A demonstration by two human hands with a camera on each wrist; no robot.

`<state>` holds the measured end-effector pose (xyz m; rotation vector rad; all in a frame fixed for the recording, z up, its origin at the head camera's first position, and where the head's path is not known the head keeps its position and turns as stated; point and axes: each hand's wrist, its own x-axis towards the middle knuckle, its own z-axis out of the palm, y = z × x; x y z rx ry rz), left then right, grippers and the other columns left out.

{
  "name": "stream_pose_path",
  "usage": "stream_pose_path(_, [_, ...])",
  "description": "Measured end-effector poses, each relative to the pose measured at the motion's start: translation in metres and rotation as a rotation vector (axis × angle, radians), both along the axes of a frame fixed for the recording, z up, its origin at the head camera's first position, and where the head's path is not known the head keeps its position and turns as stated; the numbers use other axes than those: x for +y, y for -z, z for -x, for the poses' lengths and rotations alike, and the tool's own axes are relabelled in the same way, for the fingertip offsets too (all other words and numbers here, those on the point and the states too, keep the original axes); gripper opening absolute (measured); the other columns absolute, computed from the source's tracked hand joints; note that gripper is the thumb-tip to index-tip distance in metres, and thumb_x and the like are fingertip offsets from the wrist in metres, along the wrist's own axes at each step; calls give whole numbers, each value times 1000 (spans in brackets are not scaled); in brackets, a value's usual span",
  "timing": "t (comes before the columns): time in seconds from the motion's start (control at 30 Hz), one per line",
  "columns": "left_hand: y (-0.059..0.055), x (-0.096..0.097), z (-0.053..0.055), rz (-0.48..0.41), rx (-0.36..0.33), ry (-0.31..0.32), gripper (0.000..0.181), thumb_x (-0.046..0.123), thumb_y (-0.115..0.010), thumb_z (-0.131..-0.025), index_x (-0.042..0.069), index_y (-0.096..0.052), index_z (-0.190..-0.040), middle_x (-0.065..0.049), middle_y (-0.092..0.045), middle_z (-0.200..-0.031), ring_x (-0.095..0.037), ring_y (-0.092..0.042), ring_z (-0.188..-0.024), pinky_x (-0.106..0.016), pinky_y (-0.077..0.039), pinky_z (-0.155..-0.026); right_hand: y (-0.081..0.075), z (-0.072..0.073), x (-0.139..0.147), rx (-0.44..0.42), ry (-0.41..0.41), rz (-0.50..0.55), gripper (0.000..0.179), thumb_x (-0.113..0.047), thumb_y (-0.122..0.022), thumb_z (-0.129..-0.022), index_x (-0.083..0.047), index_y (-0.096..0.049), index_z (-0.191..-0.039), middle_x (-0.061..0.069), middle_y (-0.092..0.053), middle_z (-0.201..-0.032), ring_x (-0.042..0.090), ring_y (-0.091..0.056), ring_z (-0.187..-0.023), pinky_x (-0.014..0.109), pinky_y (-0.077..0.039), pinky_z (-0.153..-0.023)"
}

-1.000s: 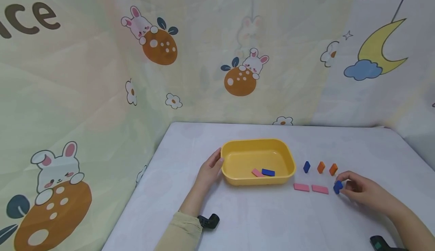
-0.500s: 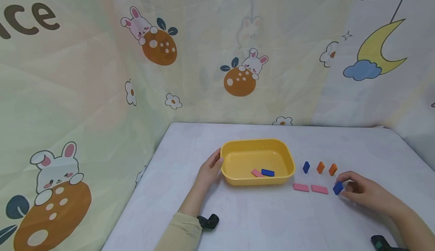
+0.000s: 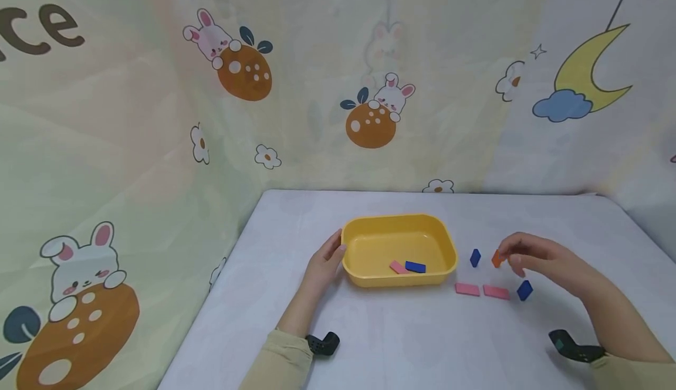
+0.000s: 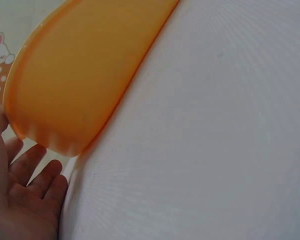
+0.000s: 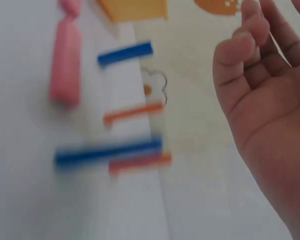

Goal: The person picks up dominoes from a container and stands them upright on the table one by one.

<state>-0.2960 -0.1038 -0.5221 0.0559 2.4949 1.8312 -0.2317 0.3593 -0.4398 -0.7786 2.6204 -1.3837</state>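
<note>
My left hand [image 3: 324,264] touches the left end of a yellow tray [image 3: 348,267]. In the left wrist view its fingers [image 4: 47,182] lie loosely against the tray's outer wall [image 4: 90,85]. My right hand [image 3: 544,258] hovers over the right side of the table with nothing in its fingers. Nearest to it stands an orange block [image 3: 496,258], partly covered by the fingertips; a second orange block [image 5: 140,164] shows only in the right wrist view. Below the hand a blue block [image 3: 524,290] stands on edge. Another blue block [image 3: 475,257] stands farther left.
Two pink blocks [image 3: 467,289] lie in a row right of the tray. Inside the tray are a pink block [image 3: 398,267] and a blue block [image 3: 415,267]. A white cloth covers the table [image 3: 412,343]; a printed curtain [image 3: 306,85] hangs behind.
My right hand has let go of the blue block, which now stands at the right end of the pink row. The hand has moved up and left toward the orange blocks. My left hand stays put.
</note>
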Motion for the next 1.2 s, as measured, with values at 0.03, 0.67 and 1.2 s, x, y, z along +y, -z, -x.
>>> stream_pose_path(0.03, [0, 0, 0, -1, 2, 0, 46, 45, -56, -99, 44, -45, -144, 12, -52, -147, -15, -44, -142, -42, -35, -120, -3, 6, -8, -25, -28, 8, 18, -5, -47, -101, -11, -58, -115, -2, -64, -94, 19, -59, -79, 27, -53, -64])
stream_pose_path(0.67, [-3, 1, -3, -38, 10, 4, 48, 41, -57, -99, 39, -46, -145, 7, -53, -147, -17, -44, -142, -43, -35, -120, -6, 111, -143, -688, -367, 44, 33, -18, -47, -103, 7, -56, -123, 32, -61, -126, 41, -65, -109, 43, -57, -98])
stream_pose_path(1.2, [-3, 0, -2, -52, 29, 13, 48, 38, -58, -99, 37, -47, -145, 5, -56, -145, -19, -49, -138, -43, -38, -118, 15, 118, -181, -966, -344, -26, 34, -18, -50, -100, 5, -56, -123, 19, -68, -118, 22, -68, -96, 33, -59, -88])
